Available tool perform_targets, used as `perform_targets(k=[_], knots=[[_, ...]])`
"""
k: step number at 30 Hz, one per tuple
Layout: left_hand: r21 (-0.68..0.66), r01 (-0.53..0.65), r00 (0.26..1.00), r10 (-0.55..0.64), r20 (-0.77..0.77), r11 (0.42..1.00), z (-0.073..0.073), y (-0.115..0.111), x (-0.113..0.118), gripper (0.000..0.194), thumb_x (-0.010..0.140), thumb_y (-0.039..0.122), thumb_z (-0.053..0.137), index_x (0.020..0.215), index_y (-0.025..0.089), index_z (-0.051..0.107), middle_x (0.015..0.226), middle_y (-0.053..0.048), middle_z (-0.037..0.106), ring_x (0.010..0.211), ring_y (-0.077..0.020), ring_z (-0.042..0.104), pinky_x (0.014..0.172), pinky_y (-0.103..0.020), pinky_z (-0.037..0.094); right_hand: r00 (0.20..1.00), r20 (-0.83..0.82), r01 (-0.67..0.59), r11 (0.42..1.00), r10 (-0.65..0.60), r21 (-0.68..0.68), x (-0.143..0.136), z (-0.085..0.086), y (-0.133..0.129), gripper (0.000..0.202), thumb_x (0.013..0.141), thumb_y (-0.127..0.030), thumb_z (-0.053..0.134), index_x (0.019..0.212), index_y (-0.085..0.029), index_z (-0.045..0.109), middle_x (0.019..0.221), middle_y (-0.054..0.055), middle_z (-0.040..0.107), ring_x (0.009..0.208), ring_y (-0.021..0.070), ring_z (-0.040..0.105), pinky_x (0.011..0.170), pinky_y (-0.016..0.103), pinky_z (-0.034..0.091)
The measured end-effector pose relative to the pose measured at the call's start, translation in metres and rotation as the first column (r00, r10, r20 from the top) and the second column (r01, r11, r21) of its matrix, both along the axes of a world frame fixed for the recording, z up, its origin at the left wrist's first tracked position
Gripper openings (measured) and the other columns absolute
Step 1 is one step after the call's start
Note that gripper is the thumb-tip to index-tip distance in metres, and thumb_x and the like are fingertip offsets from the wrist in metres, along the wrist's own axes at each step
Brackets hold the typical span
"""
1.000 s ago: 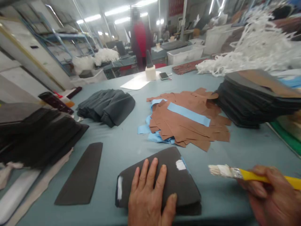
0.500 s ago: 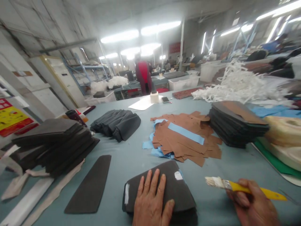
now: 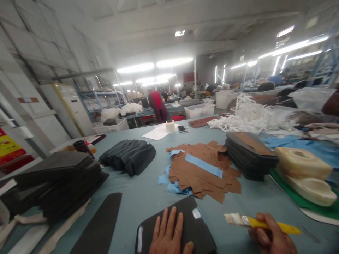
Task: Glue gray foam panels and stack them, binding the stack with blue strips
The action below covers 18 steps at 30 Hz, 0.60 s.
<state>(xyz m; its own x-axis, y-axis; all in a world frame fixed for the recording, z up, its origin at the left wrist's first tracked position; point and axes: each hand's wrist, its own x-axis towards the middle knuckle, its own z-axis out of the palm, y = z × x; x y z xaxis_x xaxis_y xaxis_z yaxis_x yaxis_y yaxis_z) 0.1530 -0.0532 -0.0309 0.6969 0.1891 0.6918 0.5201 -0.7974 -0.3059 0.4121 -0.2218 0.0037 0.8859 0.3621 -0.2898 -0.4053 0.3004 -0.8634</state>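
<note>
My left hand (image 3: 168, 233) lies flat, fingers spread, on top of a stack of dark grey panels (image 3: 197, 233) at the bottom centre. The top panel has a white patch near its upper right corner and a white strip along its left edge. At the lower right my right hand (image 3: 272, 234) grips a yellow-handled brush (image 3: 258, 223), whose whitish bristles point left, above the table. A single dark panel (image 3: 99, 225) lies left of the stack. Beyond the stack is a pile of brown pieces (image 3: 201, 173) with a light blue strip (image 3: 203, 165) on top.
Dark stacks stand at left (image 3: 60, 176) and right (image 3: 250, 155); bunched dark pieces (image 3: 128, 155) lie between. Yellowish blocks (image 3: 303, 162) sit on a green sheet at the right. Farther back are white strips (image 3: 249, 116), a phone (image 3: 182, 129) and a person in red (image 3: 157, 106).
The view has tilted up, so table items appear lower. My left hand still rests on the stack. The brush and my right hand appear lower and slightly further left.
</note>
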Motion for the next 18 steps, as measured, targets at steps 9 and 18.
perform_targets(k=[9,18], knots=[[-0.405,-0.142,0.989,0.114,-0.093,0.903,0.045,-0.051,0.01,0.057,0.105,0.05,0.054,0.156,0.024,0.055,0.164,-0.004,0.055,0.151,-0.0285,0.052,0.12,-0.049,0.05,0.997,-0.022,-0.077,0.996,0.076,-0.042,-0.041,0.056,0.003,0.058,0.056,-0.063,0.094,0.07,-0.022,0.055,0.043,-0.01,0.031,0.04,0.0056,0.031,0.042,0.017,0.039],[-0.494,-0.095,0.995,0.102,-0.012,0.864,0.055,-0.058,0.013,0.055,0.108,0.053,0.046,0.149,0.02,0.062,0.159,-0.009,0.06,0.151,-0.029,0.053,0.121,-0.049,0.049,0.818,0.286,-0.473,0.866,0.499,-0.159,-0.118,0.076,0.055,0.051,0.089,-0.068,0.076,0.079,-0.019,0.067,0.045,-0.006,0.043,0.039,0.0075,0.037,0.04,0.018,0.03]])
